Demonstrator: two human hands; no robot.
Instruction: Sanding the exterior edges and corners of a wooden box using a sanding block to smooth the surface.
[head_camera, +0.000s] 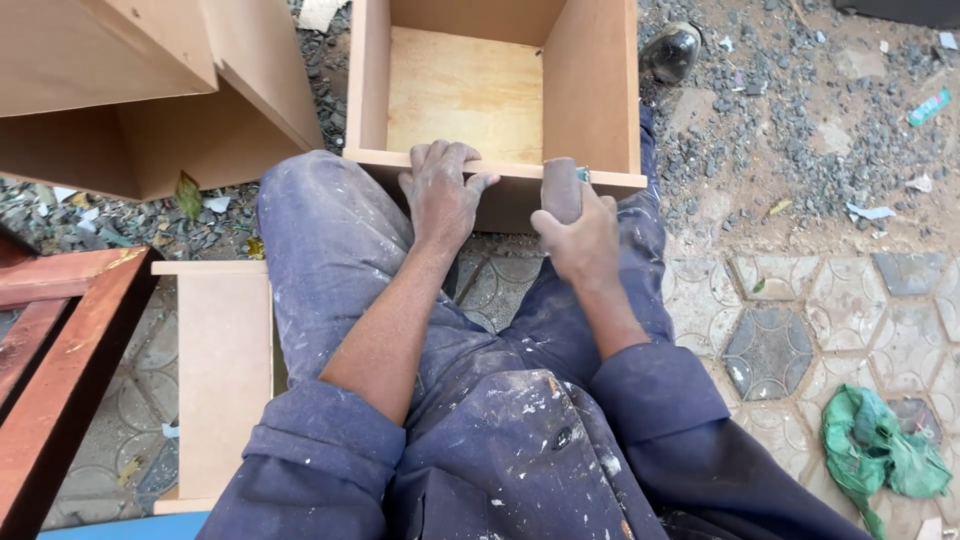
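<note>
The left hand (440, 195) lay flat over the near edge of an open wooden drawer box (595, 90), its fingers hooked over the rim and pressing down to steady it. The right hand (585, 240) was clamped around a brownish sanding block (562, 188), which rested on that same rim just to the right of the left hand's fingertips. The box sat on the ground directly ahead of both hands, propped against the person's knees, with its open side facing up.

By the look of it, the box was made of thin fibreboard panels with a lighter ply bottom: stiff, fairly light, and likely to slide or rock on the gravel unless held. Its edges were square and narrow, so the rim and the side walls seemed the sound places to grip; the smooth faces offered little hold. The sanding block looked small, firm and easy to close a fist around.

Room was tight on the left, where another board cabinet (150, 100) stood beyond the left hand, and a flat panel (225, 370) and a reddish wooden frame (60, 350) lay nearer the body. To the right of the right hand, the paved floor (800, 300) was more open, apart from a green rag (880, 450).
</note>
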